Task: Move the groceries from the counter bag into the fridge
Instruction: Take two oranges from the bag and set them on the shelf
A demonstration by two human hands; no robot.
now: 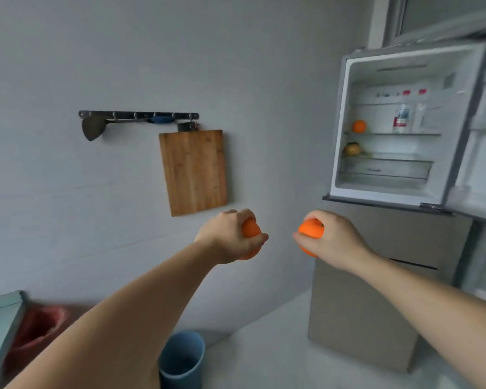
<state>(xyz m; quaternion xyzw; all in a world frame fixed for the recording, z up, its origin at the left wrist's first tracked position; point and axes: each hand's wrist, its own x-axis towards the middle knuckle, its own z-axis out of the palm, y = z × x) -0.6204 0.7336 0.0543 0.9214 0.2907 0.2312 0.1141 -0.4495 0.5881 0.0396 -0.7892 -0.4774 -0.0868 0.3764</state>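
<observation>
Two oranges were in transit toward the fridge [348,122]: my left hand [230,237] gripped one orange [250,228] well left of it, my right hand [334,240] clasped another orange [310,230] nearer its open compartment. I judged the carrying step underway; next, both needed lifting onto a shelf beside the orange [359,126] already there.

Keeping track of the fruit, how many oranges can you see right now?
3: one in the left hand, one in the right hand, one on a fridge shelf. A duller fruit sits below; others may be hidden.
</observation>
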